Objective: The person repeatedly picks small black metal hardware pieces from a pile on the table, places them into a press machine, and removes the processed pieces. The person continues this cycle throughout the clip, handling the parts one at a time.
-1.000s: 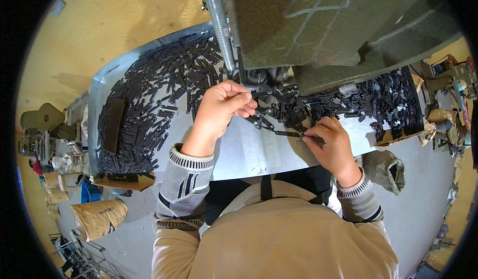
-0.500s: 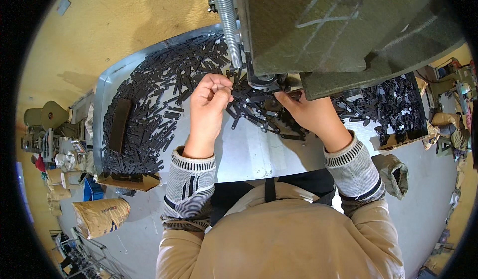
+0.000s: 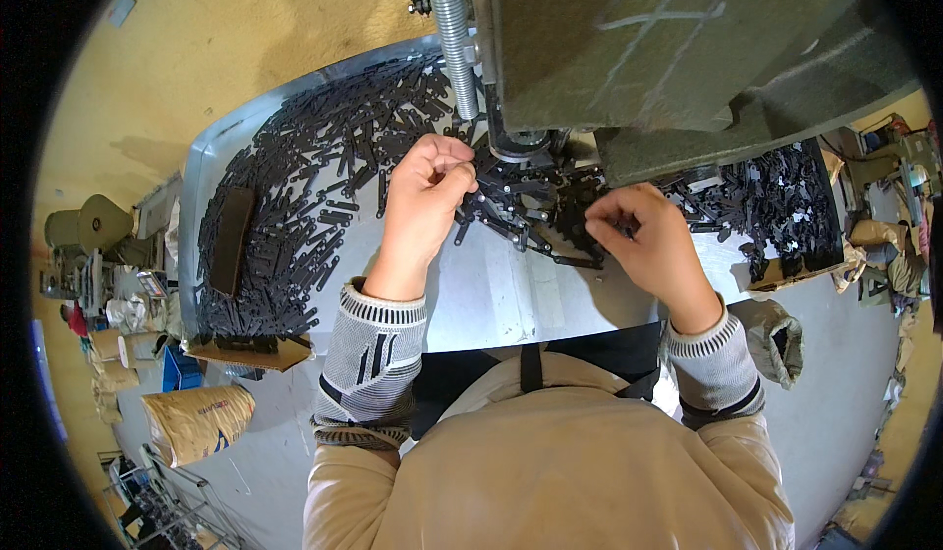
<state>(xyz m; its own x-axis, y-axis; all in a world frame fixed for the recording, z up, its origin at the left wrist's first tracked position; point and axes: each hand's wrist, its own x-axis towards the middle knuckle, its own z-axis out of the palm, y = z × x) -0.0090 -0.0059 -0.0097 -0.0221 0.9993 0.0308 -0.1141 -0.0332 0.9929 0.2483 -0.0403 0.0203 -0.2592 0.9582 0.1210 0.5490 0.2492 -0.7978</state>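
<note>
My left hand (image 3: 422,196) is closed, thumb against fingertips, beside the lower head of a large dark green machine (image 3: 609,59). Whatever it pinches is too small to make out. To the right, below the machine's body, my right hand (image 3: 648,246) is curled with thumb and fingers drawn together. A dark spot shows between them, but I cannot tell if it is a held part. Between the hands lies a loose heap of flat black metal strips (image 3: 501,224) with holes at their ends. Partly covered by the machine is its round lower fitting (image 3: 521,147).
A metal tray table (image 3: 481,304) carries the work. Many black strips (image 3: 285,206) spread over its left side, with a dark flat bar (image 3: 232,241) on them. Smaller black pieces (image 3: 786,201) are piled at right. A coil spring (image 3: 451,39) hangs beside the machine. A paper sack (image 3: 196,422) stands lower left.
My right hand has drawn back from under the machine, toward the right and nearer me, and its fingers have curled. My left hand has shifted slightly right, still pinched.
</note>
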